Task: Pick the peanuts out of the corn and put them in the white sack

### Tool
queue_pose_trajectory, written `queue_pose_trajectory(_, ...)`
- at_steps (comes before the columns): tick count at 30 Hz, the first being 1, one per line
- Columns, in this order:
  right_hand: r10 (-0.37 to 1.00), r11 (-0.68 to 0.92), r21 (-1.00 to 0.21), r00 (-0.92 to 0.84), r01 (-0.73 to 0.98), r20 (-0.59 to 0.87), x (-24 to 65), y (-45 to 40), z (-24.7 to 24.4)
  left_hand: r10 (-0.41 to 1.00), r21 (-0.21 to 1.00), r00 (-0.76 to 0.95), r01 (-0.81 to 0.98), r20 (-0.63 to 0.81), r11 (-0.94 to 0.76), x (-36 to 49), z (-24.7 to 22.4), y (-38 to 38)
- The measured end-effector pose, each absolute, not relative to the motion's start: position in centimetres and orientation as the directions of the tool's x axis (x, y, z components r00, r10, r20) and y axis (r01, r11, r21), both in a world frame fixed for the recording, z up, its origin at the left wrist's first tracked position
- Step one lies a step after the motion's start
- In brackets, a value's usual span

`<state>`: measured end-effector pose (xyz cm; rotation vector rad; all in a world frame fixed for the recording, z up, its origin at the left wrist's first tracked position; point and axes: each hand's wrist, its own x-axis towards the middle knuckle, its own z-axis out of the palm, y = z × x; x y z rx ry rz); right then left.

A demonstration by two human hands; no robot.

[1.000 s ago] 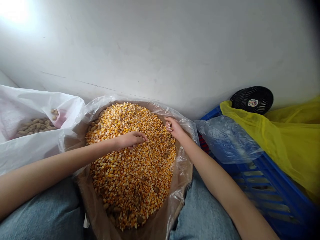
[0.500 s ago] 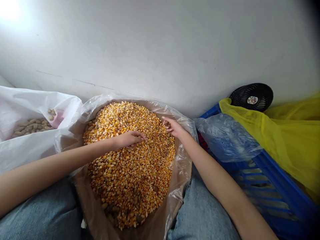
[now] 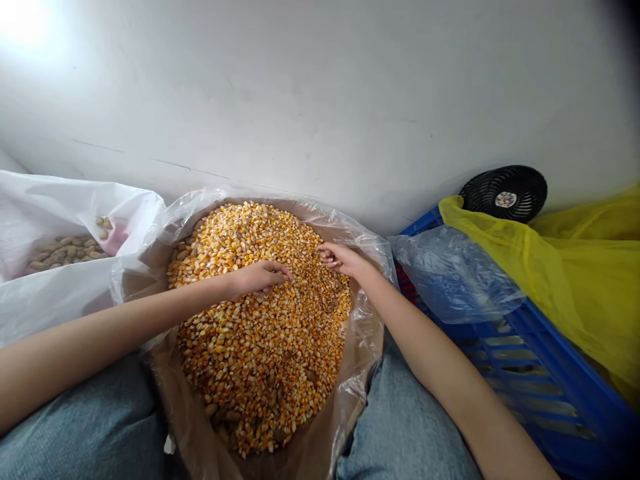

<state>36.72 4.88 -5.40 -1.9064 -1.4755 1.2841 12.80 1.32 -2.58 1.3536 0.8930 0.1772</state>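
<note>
Dried corn kernels fill a clear plastic-lined sack between my knees, with some peanuts mixed in near the front. My left hand rests low over the middle of the corn, fingers curled together; what they hold, if anything, is hidden. At the right side of the heap, my right hand is closed with bent fingers just over the kernels. Small brownish bits show at its fingers, too small to name.
A white bag with peanuts stands at the left. To the right is a blue plastic crate with a clear plastic bag, yellow netting and a black round fan. A pale wall rises behind.
My right hand has moved slightly left and down over the corn, its fingers turned more toward the kernels. My left hand has stayed where it was.
</note>
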Motion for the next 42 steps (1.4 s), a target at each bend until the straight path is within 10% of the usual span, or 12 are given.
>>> queue_pose_trajectory(4, 0.969, -0.244, -0.969, -0.043, -0.051, -0.241, 37.2, 4.6, -2.9, 0.591, 0.892, 0.67, 0.376, -0.449, 0.251, 12.8, -2.8, 1.4)
queue_pose_trajectory(9, 0.958, -0.275, -0.914, -0.01, -0.298, -0.285, 37.4, 4.6, -2.4, 0.587, 0.894, 0.675, 0.359, -0.447, 0.268, 12.8, -3.1, 1.5)
queue_pose_trajectory(15, 0.915, -0.402, -0.866, 0.168, 0.299, -0.367, 37.2, 5.4, -5.6, 0.583, 0.896, 0.68, 0.353, -0.444, 0.271, 12.9, -3.2, 1.5)
queue_pose_trajectory(20, 0.976, -0.13, -0.286, 0.072, 0.949, -0.205, 37.0, 5.0, -7.3, 0.593, 0.895, 0.672, 0.368, -0.444, 0.253, 13.0, -3.1, 1.4)
queue_pose_trajectory(26, 0.974, -0.069, -0.042, 0.058, 0.997, -0.22, 36.1, 4.3, -8.0, 0.583, 0.891, 0.675, 0.369, -0.453, 0.265, 13.0, -2.9, 1.3)
queue_pose_trajectory(42, 0.967, -0.184, -0.178, 0.146, 0.967, -0.208, 36.5, 5.0, -8.3, 0.584, 0.884, 0.665, 0.386, -0.465, 0.264, 12.9, -2.8, 1.3)
